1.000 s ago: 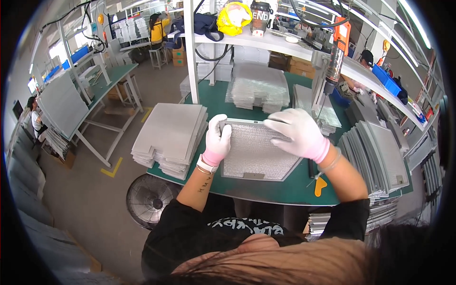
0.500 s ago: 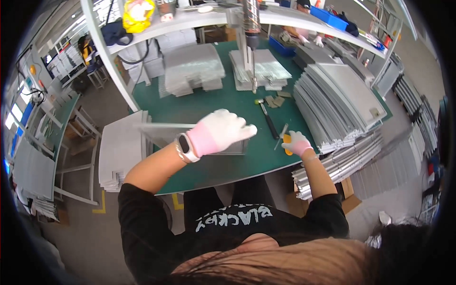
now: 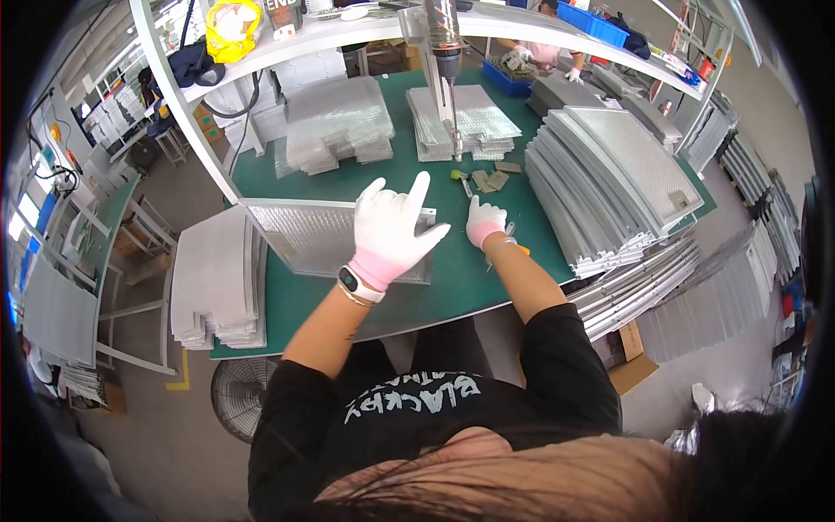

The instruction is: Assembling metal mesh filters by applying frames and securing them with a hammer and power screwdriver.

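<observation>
My left hand [image 3: 387,226], in a white glove with a pink cuff, is open, with index finger and thumb stretched apart. It is in front of a silver framed panel [image 3: 300,235] with a textured face, and hides part of it; whether they touch I cannot tell. Over the handle of a hammer [image 3: 460,176] with a yellow-green head, my gloved right hand [image 3: 485,221] is closed, index finger along the shaft. The hammer lies on the green tabletop [image 3: 391,324]. Beside my right wrist is a yellow-handled tool [image 3: 522,249], partly covered.
Stacked panels stand at left [image 3: 217,270] and right [image 3: 600,187]; bubble-textured sheets [image 3: 339,122] lie farther back. A power driver [image 3: 444,39] hangs over the bench near small flat grey pieces [image 3: 491,180]. Across the bench, a gloved co-worker's hand [image 3: 574,75] is near a blue bin [image 3: 507,80].
My right hand has moved from the yellow-handled tool forward and left onto the hammer. My left hand has turned upward with fingers spread. More of the silver panel's face shows.
</observation>
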{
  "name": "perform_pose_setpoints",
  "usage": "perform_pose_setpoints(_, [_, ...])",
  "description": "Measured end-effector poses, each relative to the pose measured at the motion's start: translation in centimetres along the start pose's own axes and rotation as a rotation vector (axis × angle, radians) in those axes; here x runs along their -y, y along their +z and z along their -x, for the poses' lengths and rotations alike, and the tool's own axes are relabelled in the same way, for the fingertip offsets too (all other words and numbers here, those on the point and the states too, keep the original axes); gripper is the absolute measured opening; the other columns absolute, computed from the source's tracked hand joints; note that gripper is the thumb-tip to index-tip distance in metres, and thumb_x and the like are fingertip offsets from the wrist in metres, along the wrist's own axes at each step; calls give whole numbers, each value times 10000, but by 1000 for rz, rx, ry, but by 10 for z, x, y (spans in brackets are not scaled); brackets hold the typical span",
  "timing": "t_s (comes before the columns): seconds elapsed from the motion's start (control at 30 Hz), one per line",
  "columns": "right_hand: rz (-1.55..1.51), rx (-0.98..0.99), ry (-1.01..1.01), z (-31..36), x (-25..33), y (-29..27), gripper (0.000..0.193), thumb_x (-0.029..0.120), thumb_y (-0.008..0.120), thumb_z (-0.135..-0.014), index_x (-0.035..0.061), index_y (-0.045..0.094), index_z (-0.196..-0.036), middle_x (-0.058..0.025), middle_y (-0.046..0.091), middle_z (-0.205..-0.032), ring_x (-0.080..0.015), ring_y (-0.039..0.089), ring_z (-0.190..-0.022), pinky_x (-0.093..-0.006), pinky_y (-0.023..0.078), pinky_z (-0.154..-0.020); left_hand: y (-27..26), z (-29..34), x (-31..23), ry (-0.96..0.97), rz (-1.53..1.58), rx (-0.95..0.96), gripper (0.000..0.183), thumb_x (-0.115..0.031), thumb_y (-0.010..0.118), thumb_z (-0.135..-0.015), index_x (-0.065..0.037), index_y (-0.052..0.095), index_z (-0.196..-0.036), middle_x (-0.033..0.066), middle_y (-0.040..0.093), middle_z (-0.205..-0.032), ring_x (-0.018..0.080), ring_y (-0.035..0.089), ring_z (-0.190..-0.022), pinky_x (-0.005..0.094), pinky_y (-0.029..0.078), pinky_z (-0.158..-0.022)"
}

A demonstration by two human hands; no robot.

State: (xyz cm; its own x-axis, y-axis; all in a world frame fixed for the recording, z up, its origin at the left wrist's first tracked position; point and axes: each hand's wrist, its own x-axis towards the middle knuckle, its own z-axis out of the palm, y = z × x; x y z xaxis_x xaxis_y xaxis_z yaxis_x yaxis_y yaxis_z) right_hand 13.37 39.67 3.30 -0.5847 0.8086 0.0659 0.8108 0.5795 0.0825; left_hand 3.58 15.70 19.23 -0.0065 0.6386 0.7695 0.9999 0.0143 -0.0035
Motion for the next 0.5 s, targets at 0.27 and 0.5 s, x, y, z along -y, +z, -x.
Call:
perform_pose_setpoints(0.27, [-1379, 148, -157, 101, -63, -83, 621, 105, 552, -931, 37, 318, -1502, -62, 608, -902, -91, 523, -601, -246, 475, -580, 15, -1, -3, -109, -25, -109, 660, -316, 768, -681, -76, 607, -1275, 32, 539, -629, 236, 532, -672, 423, 417, -764])
perform_pose_setpoints(0.5, [-1060, -550, -461, 200, -117, -232, 559, 89, 454, -1004, 17, 282, -1531, -57, 606, -887, -45, 451, -568, -188, 421, -526, 27, -10, -1, -90, 32, -225, 711, -334, 738, -694, -75, 565, -1332, 28, 523, -617, 238, 524, -614, 414, 424, -696])
